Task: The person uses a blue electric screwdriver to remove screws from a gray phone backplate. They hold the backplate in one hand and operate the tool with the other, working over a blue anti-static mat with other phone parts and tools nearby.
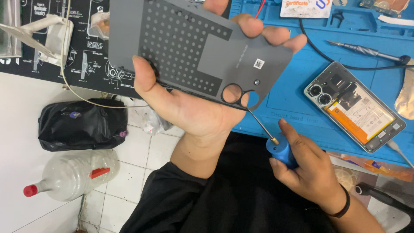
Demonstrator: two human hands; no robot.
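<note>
the phone back cover (189, 47) looks like matt grey plastic, its inner face stamped with a grid of small dull dots and one smooth plain patch. the screwdriver (280, 151) has a blue handle with a satin, anodised-metal look, a brass-coloured collar and a thin bare steel shaft. the mat (297, 99) on the surface is blue rubbery silicone, matt and slightly grainy. the opened phone (353, 105) shows a pale metallic frame and a battery wrapped in glossy orange-and-white film. on the floor, the tiles (142, 159) are glossy white ceramic, the bottle (77, 174) is clear scuffed plastic, and the bag (82, 125) is shiny black plastic.
</note>
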